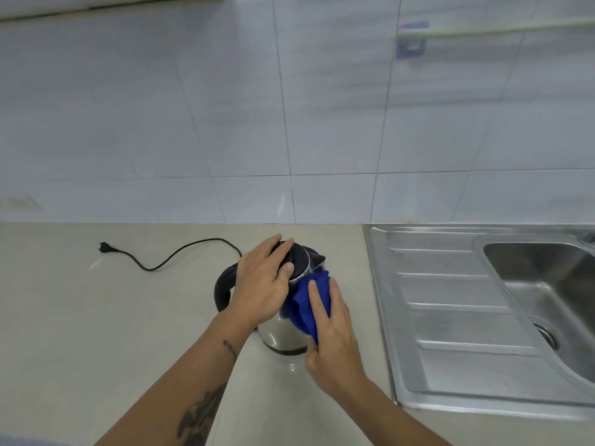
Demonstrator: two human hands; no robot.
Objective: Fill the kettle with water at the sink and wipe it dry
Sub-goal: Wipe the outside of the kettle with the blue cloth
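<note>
1. kettle (pixel 283 333): stainless steel body, black lid and black handle, standing upright on the countertop (pixel 96 333), just below frame centre. handle faces 9 o'clock, spout faces 2 o'clock.
2. left hand (pixel 264 278): laid flat on the kettle's lid, fingers straight and spread toward 1 o'clock, thumb resting at the lid's edge. it presses rather than grips; the palm covers the top of the handle.
3. right hand (pixel 331 336): at 4 o'clock of the kettle, fingers extended, pressing the cloth against the steel side. whether the thumb curls round the cloth cannot be told.
4. cloth (pixel 306 304): deep blue, bunched, lying between the right hand's fingers and the kettle's side, reaching up to just under the spout.
5. power cord (pixel 167 262): black, running from behind the kettle toward 9 o'clock, ending in a plug (pixel 104 246) lying loose on the countertop.
6. sink (pixel 450 317): steel, with ribbed drainboard, at 3 o'clock of the kettle and near it; basin and drain at the right edge.
7. wall (pixel 225 107): pale tiles, at 12 o'clock.
</note>
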